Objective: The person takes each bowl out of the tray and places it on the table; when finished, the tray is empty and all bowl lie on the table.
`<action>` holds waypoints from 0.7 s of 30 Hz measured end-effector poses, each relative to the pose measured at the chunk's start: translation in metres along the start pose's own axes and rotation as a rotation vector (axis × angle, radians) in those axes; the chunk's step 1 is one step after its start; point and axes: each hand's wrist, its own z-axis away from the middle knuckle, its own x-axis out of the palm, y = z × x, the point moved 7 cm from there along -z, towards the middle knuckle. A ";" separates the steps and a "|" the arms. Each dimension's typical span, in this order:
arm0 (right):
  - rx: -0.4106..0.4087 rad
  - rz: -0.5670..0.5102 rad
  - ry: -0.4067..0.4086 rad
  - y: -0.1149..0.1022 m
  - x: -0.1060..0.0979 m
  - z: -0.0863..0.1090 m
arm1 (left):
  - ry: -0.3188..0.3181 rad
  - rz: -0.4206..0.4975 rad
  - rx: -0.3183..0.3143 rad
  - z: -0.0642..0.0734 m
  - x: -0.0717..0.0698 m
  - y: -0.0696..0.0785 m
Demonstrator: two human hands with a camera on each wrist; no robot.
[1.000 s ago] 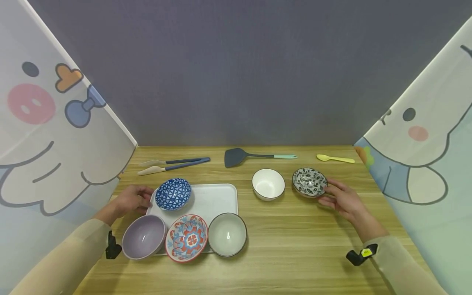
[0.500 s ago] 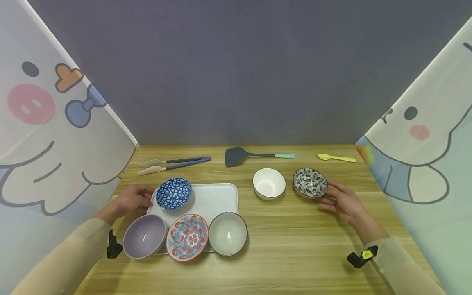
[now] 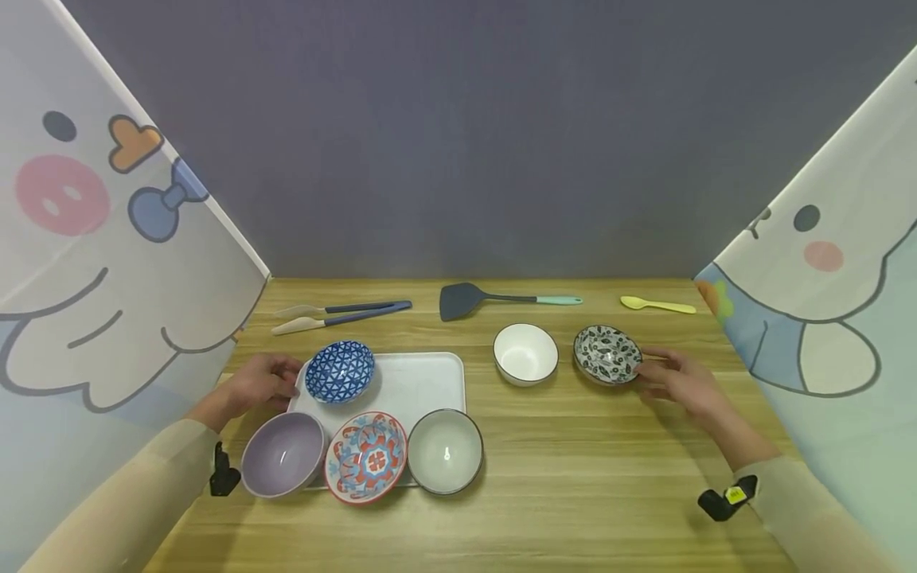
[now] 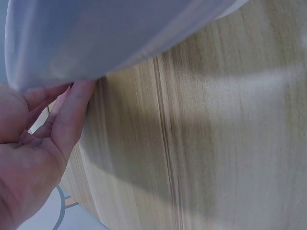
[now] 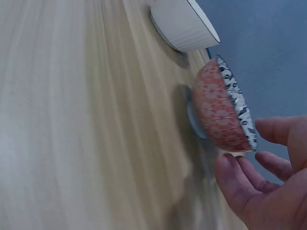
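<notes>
At the right, a small bowl with black leaf patterns inside (image 3: 607, 355) and a red patterned outside (image 5: 218, 108) stands on the table. My right hand (image 3: 684, 382) is beside its right rim, thumb and fingers spread; in the right wrist view, a small gap shows between them and the bowl. My left hand (image 3: 261, 383) lies by the left edge of a white tray (image 3: 423, 378), near a blue patterned bowl (image 3: 340, 372). In the left wrist view, a purple bowl (image 4: 110, 38) hides the fingertips of the left hand (image 4: 43, 143), so contact there is unclear.
The purple bowl, a red-and-blue patterned bowl (image 3: 366, 458) and a grey-white bowl (image 3: 445, 451) line the tray's front. A white bowl (image 3: 525, 354) stands right of the tray. Behind lie tongs (image 3: 358, 314), a spatula (image 3: 461, 301) and a yellow spoon (image 3: 655, 305).
My right hand has drawn slightly right, away from the leaf-patterned bowl, which stays in place. The left hand has kept its place by the tray. The head view has shifted a little.
</notes>
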 end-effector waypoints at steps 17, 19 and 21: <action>-0.168 0.216 0.094 -0.114 0.032 -0.021 | -0.029 -0.019 -0.011 -0.001 -0.001 0.005; -0.187 0.189 0.053 -0.127 0.052 -0.027 | -0.033 -0.022 -0.014 -0.003 -0.002 0.005; -0.205 0.166 0.018 -0.139 0.073 -0.032 | -0.033 -0.031 -0.021 -0.005 -0.003 0.004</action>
